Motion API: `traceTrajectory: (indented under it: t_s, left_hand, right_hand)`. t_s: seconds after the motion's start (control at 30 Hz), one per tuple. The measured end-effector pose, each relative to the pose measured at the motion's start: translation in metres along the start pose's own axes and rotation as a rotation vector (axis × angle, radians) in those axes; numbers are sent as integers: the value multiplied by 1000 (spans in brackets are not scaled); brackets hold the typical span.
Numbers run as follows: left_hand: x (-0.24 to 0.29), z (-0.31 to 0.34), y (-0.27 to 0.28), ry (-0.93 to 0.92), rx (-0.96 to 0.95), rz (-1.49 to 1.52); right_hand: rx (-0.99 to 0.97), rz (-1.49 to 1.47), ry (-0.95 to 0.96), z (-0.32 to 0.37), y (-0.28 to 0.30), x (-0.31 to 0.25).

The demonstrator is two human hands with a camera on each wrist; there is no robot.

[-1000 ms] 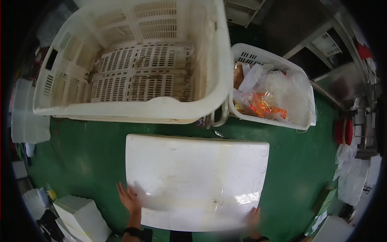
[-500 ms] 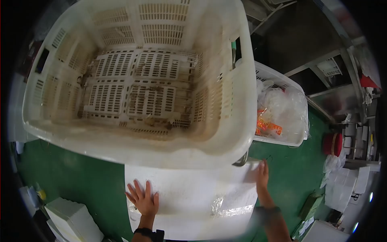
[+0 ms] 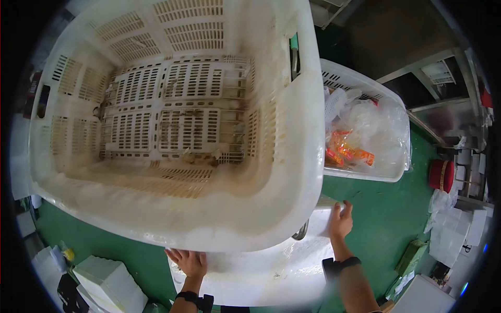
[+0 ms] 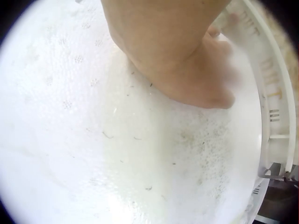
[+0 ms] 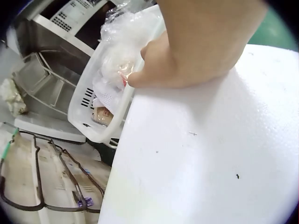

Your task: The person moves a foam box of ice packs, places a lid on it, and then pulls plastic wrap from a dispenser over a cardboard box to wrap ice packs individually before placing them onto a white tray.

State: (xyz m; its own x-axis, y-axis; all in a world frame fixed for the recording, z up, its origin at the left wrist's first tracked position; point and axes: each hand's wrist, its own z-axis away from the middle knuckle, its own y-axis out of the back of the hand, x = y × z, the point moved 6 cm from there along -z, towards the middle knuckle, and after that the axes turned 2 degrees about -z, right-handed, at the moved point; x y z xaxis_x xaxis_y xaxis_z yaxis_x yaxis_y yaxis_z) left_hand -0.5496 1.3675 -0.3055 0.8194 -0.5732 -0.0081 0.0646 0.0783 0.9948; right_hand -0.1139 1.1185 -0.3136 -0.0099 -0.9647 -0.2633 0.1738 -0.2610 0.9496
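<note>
A white foam box (image 3: 245, 281) with clear tape on its top is in front of me on the floor, its back part hidden under the rim of a big white slatted basket (image 3: 229, 224). My left hand (image 3: 190, 264) rests on the box top with fingers spread, fingertips right at the basket's rim. In the left wrist view that hand (image 4: 187, 70) bears on the foam (image 4: 140, 154). My right hand (image 3: 342, 221) touches the far right corner of the box. Its thumb reaches over the edge in the right wrist view, and the other fingers are hidden there.
A smaller white basket (image 3: 365, 175) with plastic bags and orange wrappers stands at the back right. A metal hook (image 3: 300, 231) hangs by the big basket's corner. Another foam box (image 3: 112, 284) sits at the lower left, a red bucket (image 3: 441, 175) at the right.
My right hand has gone from the box's near right corner to its far right one. The left hand has moved from the left edge onto the top. The big basket now overlaps the box.
</note>
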Motion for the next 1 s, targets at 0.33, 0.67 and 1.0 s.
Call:
traceTrajectory:
  t_s: [0.33, 0.67, 1.0]
  left_hand:
    - [-7, -3, 14, 103, 33, 25]
    - [-123, 145, -17, 895, -146, 284]
    - [-153, 225, -57, 1037, 20, 519]
  right_hand:
    - [8, -164, 156, 4, -14, 46]
    - [-117, -303, -69, 158, 5, 180]
    - [-58, -614, -200, 202, -15, 259]
